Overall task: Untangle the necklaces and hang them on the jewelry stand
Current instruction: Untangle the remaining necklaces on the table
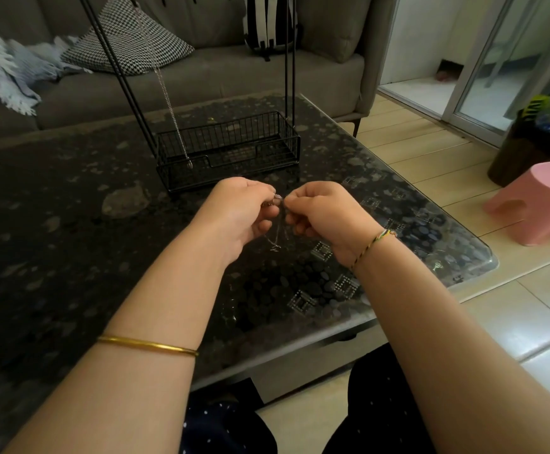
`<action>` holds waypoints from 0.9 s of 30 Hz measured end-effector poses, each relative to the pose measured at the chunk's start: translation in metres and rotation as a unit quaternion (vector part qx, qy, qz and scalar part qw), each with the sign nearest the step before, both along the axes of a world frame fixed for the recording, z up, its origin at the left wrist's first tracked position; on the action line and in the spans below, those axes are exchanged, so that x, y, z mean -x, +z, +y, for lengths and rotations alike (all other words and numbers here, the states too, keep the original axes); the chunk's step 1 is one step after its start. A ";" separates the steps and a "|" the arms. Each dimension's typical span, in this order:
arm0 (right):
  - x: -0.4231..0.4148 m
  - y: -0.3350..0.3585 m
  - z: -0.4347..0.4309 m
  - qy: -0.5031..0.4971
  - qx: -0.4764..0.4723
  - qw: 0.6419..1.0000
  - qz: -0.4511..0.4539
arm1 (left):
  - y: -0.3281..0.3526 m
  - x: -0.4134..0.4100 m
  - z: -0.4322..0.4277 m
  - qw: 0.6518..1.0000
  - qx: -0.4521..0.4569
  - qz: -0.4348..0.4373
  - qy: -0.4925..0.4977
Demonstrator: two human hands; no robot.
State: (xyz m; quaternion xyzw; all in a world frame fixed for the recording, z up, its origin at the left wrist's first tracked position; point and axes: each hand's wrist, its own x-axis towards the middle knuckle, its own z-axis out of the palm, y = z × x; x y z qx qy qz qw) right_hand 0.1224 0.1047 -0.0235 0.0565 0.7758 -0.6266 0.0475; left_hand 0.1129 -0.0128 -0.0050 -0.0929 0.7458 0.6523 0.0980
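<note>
Forearms fill the near part of my view, a thin gold bangle (149,345) on the left one and a braided coloured thread bracelet (370,245) at the right wrist. Past them my left hand (237,211) and right hand (319,214) are raised just above the dark pebble-patterned glass table (70,224), almost knuckle to knuckle. Both have their fingers curled and each pinches the thin silver chain necklace (275,239) between thumb and fingertips. The rest of that chain hangs in a loose, blurred tangle below the two hands. Just beyond them on the table stands the black wire jewelry stand (227,149), a basket base with slim uprights rising out of view. A second silver chain (169,103) hangs from it, its small pendant low beside the basket's left front corner. Behind are a grey fabric sofa (201,80) with a black-and-white patterned cushion (126,40) and a pale blue fringed blanket (5,70). A pink plastic stool (535,204) sits on the floor at right.
</note>
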 end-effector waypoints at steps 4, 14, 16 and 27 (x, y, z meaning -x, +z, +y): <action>0.001 -0.001 0.000 -0.011 0.005 1.000 -0.009 | 0.002 0.000 -0.001 0.999 -0.023 -0.019 0.018; 0.001 -0.005 -0.002 -0.038 -0.039 0.998 0.021 | 0.000 0.001 0.002 0.998 -0.007 -0.013 0.054; 0.000 -0.004 -0.002 -0.027 -0.037 0.999 0.021 | -0.001 0.002 0.003 0.998 -0.008 -0.005 0.068; 0.004 -0.005 0.005 -0.112 -0.043 0.992 0.034 | 0.000 0.003 -0.006 0.999 0.045 0.002 0.024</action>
